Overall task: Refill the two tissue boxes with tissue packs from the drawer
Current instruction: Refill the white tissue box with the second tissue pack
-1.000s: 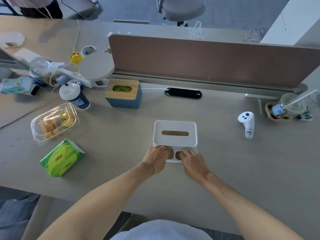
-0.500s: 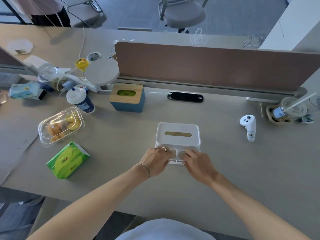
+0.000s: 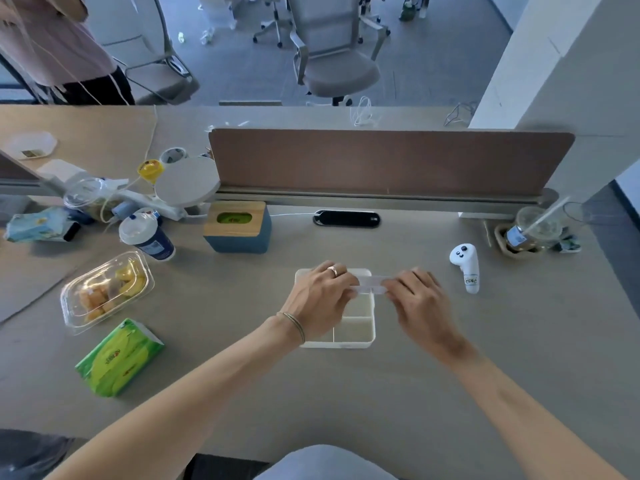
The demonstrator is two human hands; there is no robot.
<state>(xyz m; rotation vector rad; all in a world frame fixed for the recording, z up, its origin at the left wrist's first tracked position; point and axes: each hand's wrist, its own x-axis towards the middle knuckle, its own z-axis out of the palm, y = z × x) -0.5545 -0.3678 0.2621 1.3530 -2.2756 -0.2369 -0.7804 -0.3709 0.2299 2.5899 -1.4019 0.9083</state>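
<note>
head view: both hands (image 3: 323, 299) on white lid (image 3: 370, 285)

Both hands are over the open tissue box (image 3: 360, 336), which stands on the surface (image 3: 450, 386) directly under the fingers (image 3: 349, 278). Behind and left of the fingers stands a second tissue box (image 3: 239, 228). Far left of the fingers lies a tissue pack (image 3: 119, 356), with a food container (image 3: 105, 291) behind it. Right of the fingers stands a controller (image 3: 465, 268), just beside the right hand (image 3: 420, 303).
</note>
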